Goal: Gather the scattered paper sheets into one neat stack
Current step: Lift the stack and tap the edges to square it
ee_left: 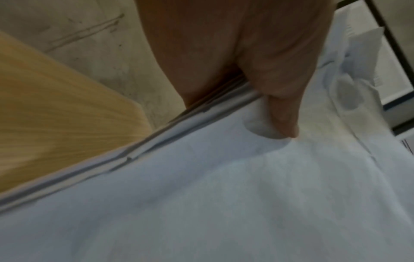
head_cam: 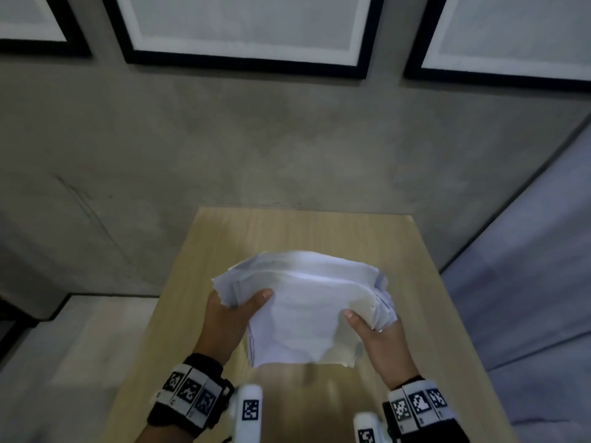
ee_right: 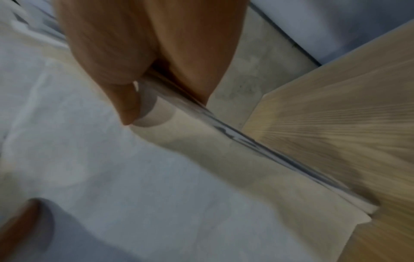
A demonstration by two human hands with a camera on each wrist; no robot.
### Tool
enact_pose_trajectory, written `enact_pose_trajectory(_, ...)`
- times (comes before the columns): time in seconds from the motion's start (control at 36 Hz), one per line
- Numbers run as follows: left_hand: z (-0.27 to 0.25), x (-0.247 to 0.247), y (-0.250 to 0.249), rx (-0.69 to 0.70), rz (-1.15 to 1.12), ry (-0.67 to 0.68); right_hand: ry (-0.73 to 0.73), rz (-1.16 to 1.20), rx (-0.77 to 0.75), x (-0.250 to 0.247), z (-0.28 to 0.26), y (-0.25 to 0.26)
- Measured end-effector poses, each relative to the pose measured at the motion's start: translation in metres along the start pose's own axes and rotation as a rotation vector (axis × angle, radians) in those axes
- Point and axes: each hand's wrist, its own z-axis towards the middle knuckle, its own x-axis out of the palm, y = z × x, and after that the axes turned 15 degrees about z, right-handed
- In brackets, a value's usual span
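Observation:
A thick, uneven bundle of white paper sheets (head_cam: 303, 302) is held above the light wooden table (head_cam: 319, 228). My left hand (head_cam: 230, 318) grips its left edge, thumb on top and fingers hidden beneath. My right hand (head_cam: 380, 343) grips the right edge the same way. The sheets sag and crumple in the middle, and their edges are staggered. In the left wrist view the thumb (ee_left: 284, 113) presses into the top sheet (ee_left: 224, 195) beside the layered edges. In the right wrist view the thumb (ee_right: 125, 104) dents the top sheet (ee_right: 134, 177) near the fanned edge.
The table stands against a grey concrete wall (head_cam: 256, 139) with black-framed pictures (head_cam: 249, 30) hanging above. Floor (head_cam: 80, 340) lies to the left of the table, and a pale bluish surface (head_cam: 527, 282) rises on the right.

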Motion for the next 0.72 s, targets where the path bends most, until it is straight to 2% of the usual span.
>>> enact_pose_trajectory(0.08, -0.002, 0.003, -0.014, 0.033, -0.022, -0.022, -0.052, -0.007, -0.045, 0.002, -0.002, 0.007)
enact_pose_trajectory(0.17, -0.005, -0.001, -0.038, 0.132, -0.038, -0.062, -0.092, -0.019, -0.153, 0.001, -0.006, 0.025)
enact_pose_trajectory(0.25, -0.01, -0.009, -0.049, 0.182, 0.042, -0.069, -0.093, -0.04, -0.231, -0.004, -0.011, 0.028)
enact_pose_trajectory(0.36, -0.009, -0.012, -0.02, 0.114, 0.058, 0.008, -0.058, 0.064, -0.093, -0.015, -0.01, 0.006)
enact_pose_trajectory(0.44, -0.007, -0.005, 0.008, -0.042, 0.084, 0.056, 0.047, 0.058, 0.086, -0.021, -0.005, -0.02)
enact_pose_trajectory(0.5, -0.004, 0.002, 0.023, -0.114, 0.056, 0.059, 0.063, 0.02, 0.132, -0.018, -0.001, -0.032)
enact_pose_trajectory(0.58, 0.0, 0.01, 0.022, -0.146, 0.01, 0.02, 0.024, -0.028, 0.091, -0.01, 0.0, -0.038)
enact_pose_trajectory(0.67, 0.0, 0.01, -0.002, -0.088, 0.014, -0.013, 0.001, -0.034, 0.01, -0.004, -0.001, -0.026)
enact_pose_trajectory(0.72, -0.001, 0.007, -0.02, -0.002, 0.038, -0.054, -0.023, 0.009, -0.073, 0.002, -0.005, -0.008)
